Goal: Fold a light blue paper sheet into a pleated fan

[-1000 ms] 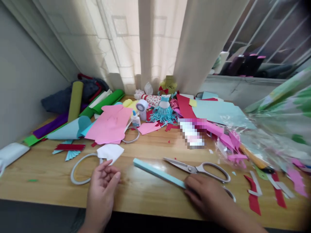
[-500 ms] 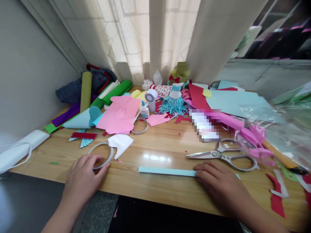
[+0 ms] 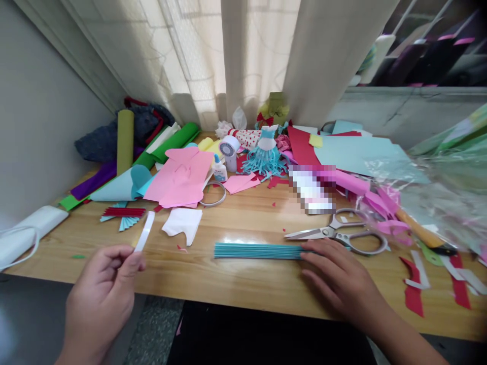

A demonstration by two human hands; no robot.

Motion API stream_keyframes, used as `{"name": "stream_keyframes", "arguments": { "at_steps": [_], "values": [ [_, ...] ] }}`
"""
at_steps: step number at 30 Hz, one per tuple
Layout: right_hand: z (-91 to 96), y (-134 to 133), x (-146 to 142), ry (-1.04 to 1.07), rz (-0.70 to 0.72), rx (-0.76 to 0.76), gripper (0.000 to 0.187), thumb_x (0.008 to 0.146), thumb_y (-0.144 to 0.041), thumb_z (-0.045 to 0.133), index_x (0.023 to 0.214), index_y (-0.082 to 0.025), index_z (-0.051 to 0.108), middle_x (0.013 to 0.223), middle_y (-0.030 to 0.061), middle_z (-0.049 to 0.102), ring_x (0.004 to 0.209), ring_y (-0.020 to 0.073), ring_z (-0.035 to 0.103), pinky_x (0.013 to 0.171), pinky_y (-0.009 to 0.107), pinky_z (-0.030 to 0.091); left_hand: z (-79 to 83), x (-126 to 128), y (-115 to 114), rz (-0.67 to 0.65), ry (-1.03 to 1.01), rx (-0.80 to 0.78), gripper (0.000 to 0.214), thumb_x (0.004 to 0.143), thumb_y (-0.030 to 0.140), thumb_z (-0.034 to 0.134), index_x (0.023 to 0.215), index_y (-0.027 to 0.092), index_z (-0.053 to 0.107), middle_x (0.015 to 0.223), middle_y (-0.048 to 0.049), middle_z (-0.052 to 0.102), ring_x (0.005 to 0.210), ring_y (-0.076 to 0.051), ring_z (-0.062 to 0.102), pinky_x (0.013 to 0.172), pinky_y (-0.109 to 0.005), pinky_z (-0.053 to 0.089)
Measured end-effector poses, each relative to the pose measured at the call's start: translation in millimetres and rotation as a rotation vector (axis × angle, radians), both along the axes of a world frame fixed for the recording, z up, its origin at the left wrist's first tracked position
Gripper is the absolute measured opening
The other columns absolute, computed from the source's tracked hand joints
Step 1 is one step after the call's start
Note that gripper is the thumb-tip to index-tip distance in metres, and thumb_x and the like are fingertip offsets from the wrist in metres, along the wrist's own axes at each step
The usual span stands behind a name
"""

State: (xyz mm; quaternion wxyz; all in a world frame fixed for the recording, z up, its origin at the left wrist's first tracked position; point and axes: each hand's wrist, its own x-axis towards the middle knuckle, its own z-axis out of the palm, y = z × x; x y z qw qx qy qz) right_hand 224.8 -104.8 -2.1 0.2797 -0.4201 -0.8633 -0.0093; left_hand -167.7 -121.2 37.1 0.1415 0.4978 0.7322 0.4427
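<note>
The fingers of the left hand (image 3: 101,286) are pinched together on a white ring (image 3: 145,230), which I see edge-on, left of the pleated blue strip (image 3: 258,251); those of the right hand (image 3: 338,268) lie outstretched over the strip's right end rather than closed round it. The strip rests on the wooden surface (image 3: 236,284), with scissors (image 3: 327,232) just behind its right end and white paper (image 3: 183,223) near its left. Well behind it stand the glue (image 3: 219,171) and a small fan (image 3: 229,149).
</note>
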Motion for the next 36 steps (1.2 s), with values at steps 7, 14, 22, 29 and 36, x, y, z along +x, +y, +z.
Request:
{"name": "stream_keyframes", "arguments": {
  "at_steps": [7,14,22,29,36],
  "values": [
    [8.2,4,-12,0.066,-0.001,-0.001,0.025,0.084,-0.019,0.058,0.11,-0.018,0.058,0.11,0.0109,0.062,0.105,0.0228,0.056,0.092,0.043,0.046,23.2,43,22,-0.34,0.106,0.05,0.017,0.086,0.041,0.051,0.097,0.029,0.057,0.073,0.0038,0.062,0.071,-0.018,0.06,0.07,-0.033,0.048],
    [7.3,15,-25,-0.091,-0.069,-0.118,0.029,0.085,-0.023,0.056,0.113,-0.016,0.059,0.107,0.0112,0.063,0.098,0.0252,0.055,0.085,0.043,0.047,-9.1,66,66,-0.716,0.526,0.092,0.017,0.09,0.027,0.045,0.088,0.021,0.061,0.082,-0.0035,0.066,0.079,-0.02,0.06,0.088,-0.041,0.043],
    [-0.5,12,-28,-0.032,-0.075,-0.128,0.015,0.084,-0.016,0.055,0.095,-0.017,0.065,0.092,0.0092,0.063,0.087,0.0227,0.054,0.079,0.039,0.045,-17.5,61,93,-0.86,0.595,0.087,0.016,0.086,0.023,0.051,0.094,0.02,0.065,0.109,-0.0079,0.064,0.108,-0.022,0.053,0.097,-0.04,0.04],
    [-5.8,-3,-26,0.021,-0.049,-0.112,0.015,0.084,-0.012,0.05,0.081,-0.019,0.063,0.096,0.0094,0.063,0.091,0.0218,0.056,0.079,0.038,0.046,-22.7,58,113,-0.654,0.791,-0.01,0.031,0.085,0.019,0.049,0.114,0.021,0.06,0.115,-0.0087,0.063,0.108,-0.028,0.051,0.092,-0.043,0.038],
    [-12.8,-17,-22,0.057,0.033,-0.082,0.017,0.083,-0.008,0.052,0.087,-0.019,0.065,0.094,0.0071,0.07,0.091,0.02,0.061,0.079,0.036,0.051,-25.9,59,129,-0.579,0.901,-0.141,0.028,0.081,0.019,0.054,0.107,0.023,0.063,0.106,-0.0091,0.065,0.102,-0.03,0.053,0.084,-0.042,0.034]
  ]
}}
